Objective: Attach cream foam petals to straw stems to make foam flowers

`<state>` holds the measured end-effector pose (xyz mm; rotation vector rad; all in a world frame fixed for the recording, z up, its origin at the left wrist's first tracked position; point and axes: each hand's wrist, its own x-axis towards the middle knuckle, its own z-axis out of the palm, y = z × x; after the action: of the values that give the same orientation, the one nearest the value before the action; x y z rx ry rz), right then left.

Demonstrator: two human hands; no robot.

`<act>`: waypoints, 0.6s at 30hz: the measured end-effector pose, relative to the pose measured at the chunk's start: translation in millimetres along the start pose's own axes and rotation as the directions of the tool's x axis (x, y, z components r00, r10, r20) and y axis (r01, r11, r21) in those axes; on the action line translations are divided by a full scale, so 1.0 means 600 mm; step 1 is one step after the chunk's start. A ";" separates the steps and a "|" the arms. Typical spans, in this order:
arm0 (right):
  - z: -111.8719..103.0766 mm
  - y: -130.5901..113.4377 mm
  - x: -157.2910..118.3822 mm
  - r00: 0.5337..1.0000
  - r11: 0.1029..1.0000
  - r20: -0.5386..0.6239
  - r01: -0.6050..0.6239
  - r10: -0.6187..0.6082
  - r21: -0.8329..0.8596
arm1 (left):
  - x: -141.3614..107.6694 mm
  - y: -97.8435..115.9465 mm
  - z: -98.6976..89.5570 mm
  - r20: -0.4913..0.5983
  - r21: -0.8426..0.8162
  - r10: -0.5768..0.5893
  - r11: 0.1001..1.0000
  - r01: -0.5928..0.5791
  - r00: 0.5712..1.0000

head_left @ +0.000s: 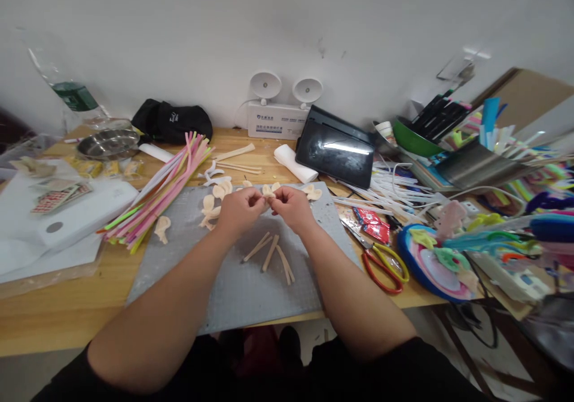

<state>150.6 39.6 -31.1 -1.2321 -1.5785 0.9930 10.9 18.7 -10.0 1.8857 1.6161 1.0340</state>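
My left hand and my right hand meet above the grey cutting mat. Between their pinched fingertips is a cream fuzzy piece, looped like a petal and probably bent from pipe cleaner; the fingers partly cover it. More cream looped pieces lie beside my left hand, and others sit beyond my right. A single looped piece rests at the mat's left edge. Below my hands, several short beige strips are spread on the mat.
Scissors with red and yellow handles lie right of the mat. A bundle of coloured pipe cleaners overlaps its left side. A black tablet leans at the back, near white stems. A metal dish stands back left.
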 end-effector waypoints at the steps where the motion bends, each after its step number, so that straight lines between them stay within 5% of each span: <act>1: 0.000 0.000 0.000 1.000 1.000 -0.001 0.000 0.000 -0.017 | 0.000 0.000 0.000 0.003 0.012 0.003 1.000 -0.003 1.000; 9: 0.003 0.003 -0.002 0.999 1.000 -0.014 0.032 -0.032 0.001 | 0.000 -0.005 0.004 0.005 -0.015 0.016 1.000 -0.016 1.000; 15: -0.002 -0.021 0.001 0.995 1.000 -0.091 0.029 -0.029 -0.002 | 0.001 0.004 -0.007 0.247 -0.377 -0.081 0.910 0.173 0.966; 18: -0.022 -0.063 -0.024 0.982 0.986 -0.184 0.069 -0.040 0.154 | 0.003 0.004 -0.013 0.200 -0.467 -0.098 0.865 0.182 0.975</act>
<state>154.1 19.6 6.0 -1.1285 -1.3584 0.9264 6.4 18.9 -2.9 1.4523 1.2308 1.0621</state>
